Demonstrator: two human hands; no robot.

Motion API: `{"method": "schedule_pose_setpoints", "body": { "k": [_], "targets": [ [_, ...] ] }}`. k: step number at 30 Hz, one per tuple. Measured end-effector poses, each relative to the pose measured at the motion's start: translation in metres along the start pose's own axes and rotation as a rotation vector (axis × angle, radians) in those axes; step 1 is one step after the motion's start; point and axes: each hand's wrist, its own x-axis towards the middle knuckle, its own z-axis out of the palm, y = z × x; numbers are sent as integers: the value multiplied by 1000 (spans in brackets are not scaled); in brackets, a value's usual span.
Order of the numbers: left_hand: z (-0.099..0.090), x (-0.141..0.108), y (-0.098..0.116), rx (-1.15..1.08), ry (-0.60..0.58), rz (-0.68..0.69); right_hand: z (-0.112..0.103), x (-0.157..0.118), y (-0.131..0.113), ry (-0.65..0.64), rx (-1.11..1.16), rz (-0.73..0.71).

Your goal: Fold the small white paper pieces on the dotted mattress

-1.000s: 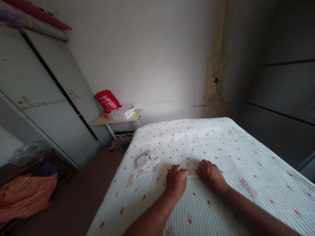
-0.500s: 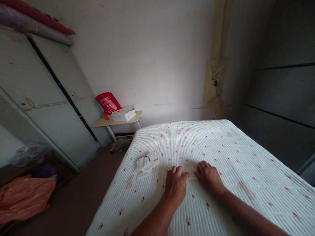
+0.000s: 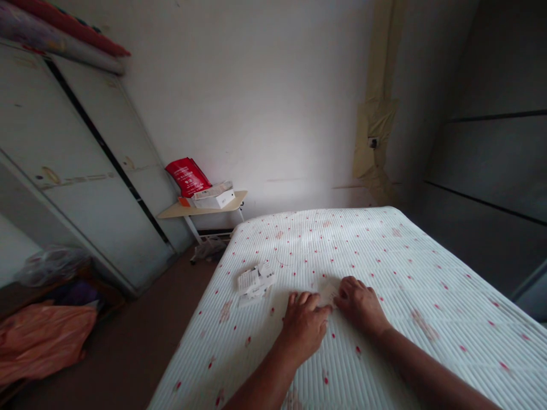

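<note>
On the bed, a small piece of white printed paper [image 3: 328,292] lies between my two hands, partly covered by them. My left hand [image 3: 304,324] rests at its left side, palm down, fingers spread on the sheet and thumb at the paper's near edge. Curled fingers of my right hand [image 3: 359,303] close over the paper's right edge. To the left of my hands sits a loose pile of white printed papers [image 3: 255,285], some of them creased and overlapping.
The bed [image 3: 384,250] has a white ribbed cover with red dots. Beyond its far left corner, a small table [image 3: 171,213] bears a red bag [image 3: 188,176] and a white box [image 3: 220,198]. A cabinet [image 3: 85,210] and an orange plastic bag [image 3: 47,339] are at the left.
My left hand's fingers have spread and flattened onto the sheet. My right hand has shifted slightly left over the paper. The pile of papers has stayed put.
</note>
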Motion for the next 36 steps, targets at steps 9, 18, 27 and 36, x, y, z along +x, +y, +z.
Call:
{"method": "schedule_pose_setpoints", "body": {
  "k": [9,18,27,36],
  "targets": [
    [6,2,0,-35,19,-25,-4,-3,-1,-20,55,7],
    [5,1,1,-36,23,-38,-7,6,3,-136,169,136],
    [4,1,-9,-63,30,-62,-1,7,26,-121,334,61],
    [4,-1,-21,-40,14,-88,4,9,44,-128,360,-24]
  ]
}}
